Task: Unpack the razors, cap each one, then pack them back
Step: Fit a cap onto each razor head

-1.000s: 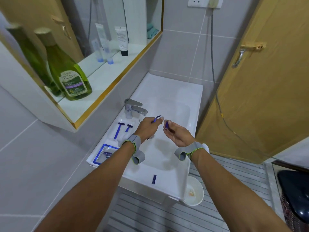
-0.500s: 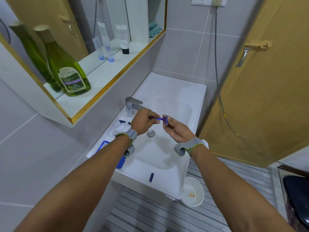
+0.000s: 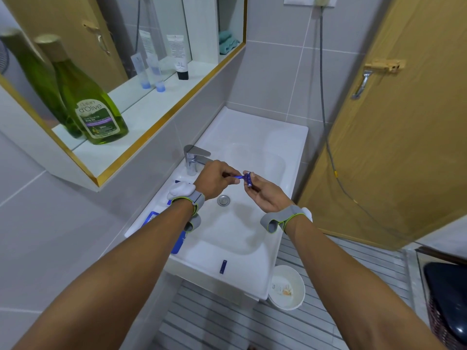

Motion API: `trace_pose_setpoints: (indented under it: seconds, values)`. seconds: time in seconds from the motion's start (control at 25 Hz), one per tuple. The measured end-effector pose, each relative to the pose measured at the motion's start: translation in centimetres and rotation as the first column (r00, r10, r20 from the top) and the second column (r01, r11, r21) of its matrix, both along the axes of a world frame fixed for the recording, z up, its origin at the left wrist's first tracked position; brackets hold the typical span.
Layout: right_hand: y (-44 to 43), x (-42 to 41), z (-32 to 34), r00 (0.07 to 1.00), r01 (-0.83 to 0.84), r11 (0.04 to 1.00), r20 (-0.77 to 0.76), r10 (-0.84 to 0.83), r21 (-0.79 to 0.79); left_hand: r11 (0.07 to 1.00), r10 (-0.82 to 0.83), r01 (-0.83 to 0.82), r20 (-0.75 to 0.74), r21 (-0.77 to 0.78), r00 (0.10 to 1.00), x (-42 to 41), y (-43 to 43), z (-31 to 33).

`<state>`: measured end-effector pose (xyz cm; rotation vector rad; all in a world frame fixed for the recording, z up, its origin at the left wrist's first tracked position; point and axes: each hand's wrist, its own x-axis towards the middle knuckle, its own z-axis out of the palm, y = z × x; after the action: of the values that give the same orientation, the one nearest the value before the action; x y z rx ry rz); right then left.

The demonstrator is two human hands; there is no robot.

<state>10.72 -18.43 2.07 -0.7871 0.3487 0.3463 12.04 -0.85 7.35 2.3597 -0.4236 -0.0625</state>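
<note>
Over the white sink (image 3: 290, 137), my left hand (image 3: 217, 179) grips the handle of a blue razor (image 3: 238, 176). My right hand (image 3: 262, 192) pinches a blue cap (image 3: 248, 179) at the razor's head; cap and head touch. A second blue cap (image 3: 223, 266) lies on the sink's front rim. The blue razor package (image 3: 177, 245) lies on the sink's left ledge, mostly hidden under my left forearm. Other razors on that ledge are hidden behind my left wrist.
A chrome faucet (image 3: 193, 157) stands just left of my hands, the drain (image 3: 223, 200) below them. A green bottle (image 3: 93, 107) and tubes stand on the mirror shelf. A wooden door (image 3: 404, 122) is at right, a white bowl (image 3: 286, 287) on the floor.
My hands came together: the razor in my left hand now points right and its head meets the cap in my right hand. The view shifted, hiding the ledge razors.
</note>
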Motion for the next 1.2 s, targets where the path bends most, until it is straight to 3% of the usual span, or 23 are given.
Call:
trace_pose_setpoints:
  seconds: [0.52, 1.0, 1.2]
  values:
    - [0.0, 0.9, 1.0, 1.000, 0.018, 1.000, 0.024, -0.018, 0.000, 1.000, 0.008, -0.008, -0.024, -0.023, 1.000, 1.0, -0.2, 0.6]
    - [0.6, 2.2, 0.7, 1.000, 0.012, 1.000, -0.021, -0.012, -0.010, 0.995, -0.038, 0.042, -0.042, 0.091, 0.998, 2.0, -0.6, 1.3]
    - [1.1, 3.0, 1.2, 0.998, 0.058, 0.997, -0.030, -0.056, 0.058, 0.996, -0.035, 0.032, 0.044, 0.084, 0.998, 2.4, -0.4, 1.7]
